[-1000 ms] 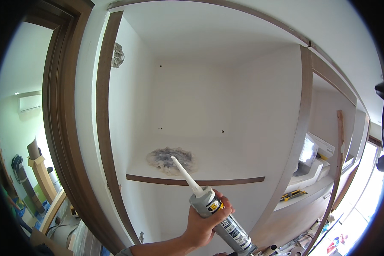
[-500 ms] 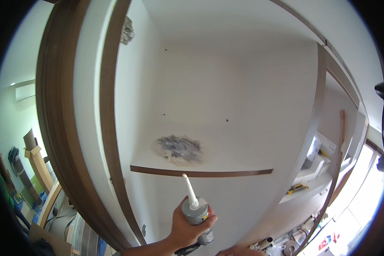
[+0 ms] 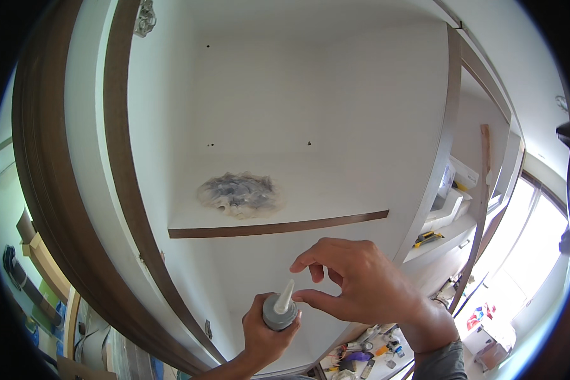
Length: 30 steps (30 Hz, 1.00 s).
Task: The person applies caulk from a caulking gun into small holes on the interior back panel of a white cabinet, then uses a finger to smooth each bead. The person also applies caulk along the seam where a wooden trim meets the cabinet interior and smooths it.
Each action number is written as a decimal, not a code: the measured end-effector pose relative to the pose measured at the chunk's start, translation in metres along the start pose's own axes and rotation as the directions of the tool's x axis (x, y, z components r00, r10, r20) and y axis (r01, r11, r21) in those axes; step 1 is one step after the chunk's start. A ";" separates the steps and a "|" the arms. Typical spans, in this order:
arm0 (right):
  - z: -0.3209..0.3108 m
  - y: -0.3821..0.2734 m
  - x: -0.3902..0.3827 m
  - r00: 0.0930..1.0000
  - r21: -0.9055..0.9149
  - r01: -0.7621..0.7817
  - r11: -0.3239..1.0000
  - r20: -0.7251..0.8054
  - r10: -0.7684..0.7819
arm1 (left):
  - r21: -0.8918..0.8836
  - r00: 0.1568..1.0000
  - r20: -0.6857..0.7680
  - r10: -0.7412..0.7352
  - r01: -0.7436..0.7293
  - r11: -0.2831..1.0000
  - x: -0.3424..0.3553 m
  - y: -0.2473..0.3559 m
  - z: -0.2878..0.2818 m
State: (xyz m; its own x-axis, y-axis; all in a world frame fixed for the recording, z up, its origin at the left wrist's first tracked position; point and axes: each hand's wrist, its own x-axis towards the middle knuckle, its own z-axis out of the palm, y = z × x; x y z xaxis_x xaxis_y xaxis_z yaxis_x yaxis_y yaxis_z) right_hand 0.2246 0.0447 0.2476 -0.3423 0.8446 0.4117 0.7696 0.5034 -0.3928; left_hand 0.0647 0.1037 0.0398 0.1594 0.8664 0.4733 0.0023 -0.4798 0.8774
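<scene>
A grey sealant cartridge (image 3: 277,316) with a tapered white nozzle (image 3: 286,296) is gripped in my left hand (image 3: 265,334), the nozzle pointing up and slightly right. Close beside the nozzle, my right hand (image 3: 361,282) holds nothing, its thumb and fingers curved apart around the space at the tip. Beyond both hands is a white cupboard shelf with a brown front edge strip (image 3: 278,228). On that shelf lies a rough patch of grey smears (image 3: 240,193) with a beige rim.
Brown-edged cupboard uprights (image 3: 123,126) stand at left. A yellow utility knife (image 3: 428,239) lies on a side shelf at right, near white boxes (image 3: 449,206). Low at right, assorted tools and bottles (image 3: 367,354) crowd a surface. A bright window (image 3: 510,240) is farther right.
My right hand has come up from the lower edge to beside the nozzle. The cartridge now stands more end-on, and the view has shifted right and downward.
</scene>
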 end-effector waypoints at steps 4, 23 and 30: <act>0.008 0.005 0.000 1.000 0.006 0.004 1.000 0.001 -0.004 | 0.079 0.996 -0.014 0.088 -0.087 0.993 -0.003 -0.004 0.001; 0.013 0.028 0.008 0.990 0.072 -0.123 0.990 0.080 0.118 | 0.114 0.998 0.049 -0.041 0.035 0.993 0.011 -0.010 -0.001; -0.028 0.045 0.062 0.988 0.324 -0.139 0.936 -0.021 0.154 | 0.014 0.948 0.282 -0.145 0.147 0.989 0.025 -0.020 -0.026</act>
State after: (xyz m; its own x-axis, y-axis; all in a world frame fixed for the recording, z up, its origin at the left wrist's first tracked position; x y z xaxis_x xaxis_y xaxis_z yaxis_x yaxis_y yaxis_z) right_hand 0.2529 0.1140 0.2784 -0.2079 0.9080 0.3637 0.5928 0.4127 -0.6916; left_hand 0.0427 0.1384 0.0359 0.4296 0.8519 0.2996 0.0396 -0.3492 0.9362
